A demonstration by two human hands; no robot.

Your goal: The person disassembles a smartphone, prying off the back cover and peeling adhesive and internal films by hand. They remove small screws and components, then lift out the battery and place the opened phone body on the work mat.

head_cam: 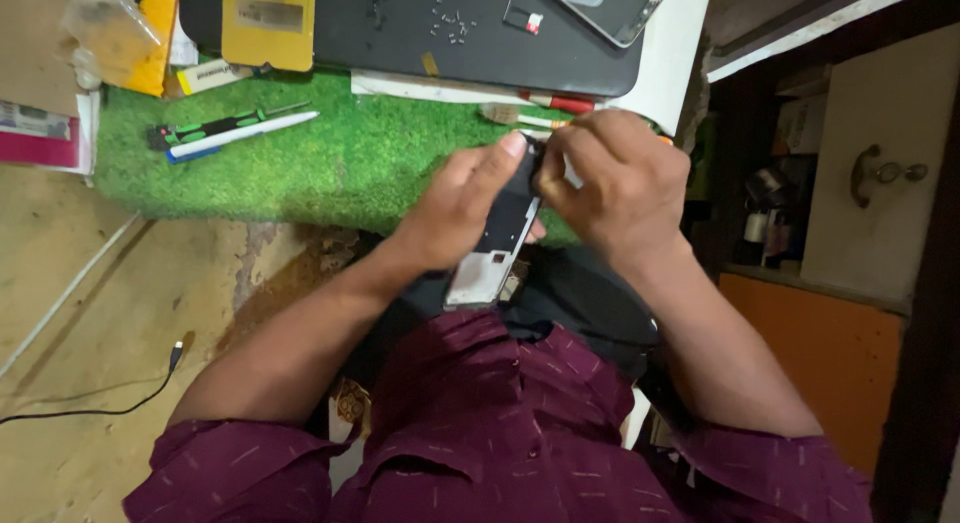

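Note:
An opened mobile phone (pixel 494 245) with its back off, showing a dark inner board and a white frame, is held over my lap. My left hand (pixel 462 201) grips it from the left side, thumb on its upper end. My right hand (pixel 612 171) closes over the phone's top end, fingers pinched against it. Whether the right hand also holds a small tool is hidden by the fingers.
A green turf mat (pixel 300 163) covers the bench, with a green screwdriver (pixel 220 125), a white pen (pixel 245 135) and a brush (pixel 510 114). A black mat (pixel 400 43) holds loose screws (pixel 452 23), a yellow box (pixel 268 23) and a phone frame (pixel 610 8). A cable (pixel 150 388) lies lower left.

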